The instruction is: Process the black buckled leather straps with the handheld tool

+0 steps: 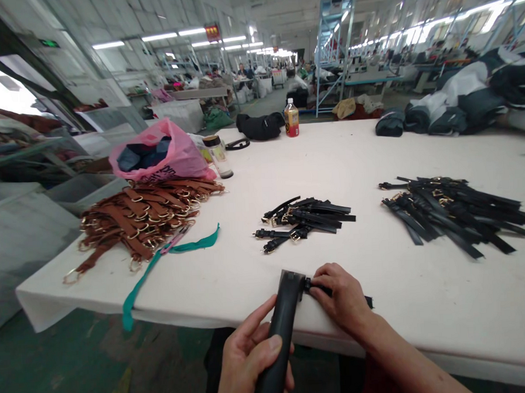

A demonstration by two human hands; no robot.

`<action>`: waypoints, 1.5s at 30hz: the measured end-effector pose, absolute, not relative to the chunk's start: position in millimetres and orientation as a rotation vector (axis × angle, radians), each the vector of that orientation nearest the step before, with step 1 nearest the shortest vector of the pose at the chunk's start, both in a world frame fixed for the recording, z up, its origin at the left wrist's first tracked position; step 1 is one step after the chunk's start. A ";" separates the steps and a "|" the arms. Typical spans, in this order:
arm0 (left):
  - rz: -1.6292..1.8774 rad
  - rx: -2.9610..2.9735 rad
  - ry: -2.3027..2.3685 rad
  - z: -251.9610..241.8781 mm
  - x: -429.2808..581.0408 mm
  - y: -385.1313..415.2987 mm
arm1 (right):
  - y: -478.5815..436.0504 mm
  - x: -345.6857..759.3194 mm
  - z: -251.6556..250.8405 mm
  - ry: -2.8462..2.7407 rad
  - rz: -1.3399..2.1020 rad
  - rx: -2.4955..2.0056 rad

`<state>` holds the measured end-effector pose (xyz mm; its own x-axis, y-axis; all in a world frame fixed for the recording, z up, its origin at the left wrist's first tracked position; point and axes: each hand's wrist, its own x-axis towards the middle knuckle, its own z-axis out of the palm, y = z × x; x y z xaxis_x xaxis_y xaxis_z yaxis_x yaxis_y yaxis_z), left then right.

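My left hand [253, 358] is wrapped round a long black handheld tool [280, 330], shaped like a hair clipper, its wide head pointing away from me over the table edge. In a pinch, my right hand [340, 295] holds a short black strap [308, 284]. One end of that strap is close against the right side of the tool's head; whether they touch I cannot tell. The other end sticks out under my palm. Beyond my hands lies a small pile of black buckled straps [307, 217]. A bigger pile of black straps [452, 210] is to the right.
On the white-covered table [231, 280], brown straps with metal rings [136, 218] are heaped left, beside a teal ribbon [194, 244]. Behind them stand a pink bag [185, 153] and a jar [220, 157]. A bottle [292, 118] and dark bundles [443, 114] line the far side.
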<state>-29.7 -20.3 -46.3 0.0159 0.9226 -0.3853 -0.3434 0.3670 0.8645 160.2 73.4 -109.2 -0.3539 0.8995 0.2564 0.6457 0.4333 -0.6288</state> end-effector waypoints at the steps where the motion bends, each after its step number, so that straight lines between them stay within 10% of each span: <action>1: 1.101 0.648 1.151 -46.8 -29.5 -20.6 | 73.6 159.9 -109.0 -2.123 0.583 -1.294; 45: 1.130 0.637 1.093 -52.4 -23.7 -25.8 | 105.6 173.9 -83.4 -1.953 1.052 -1.239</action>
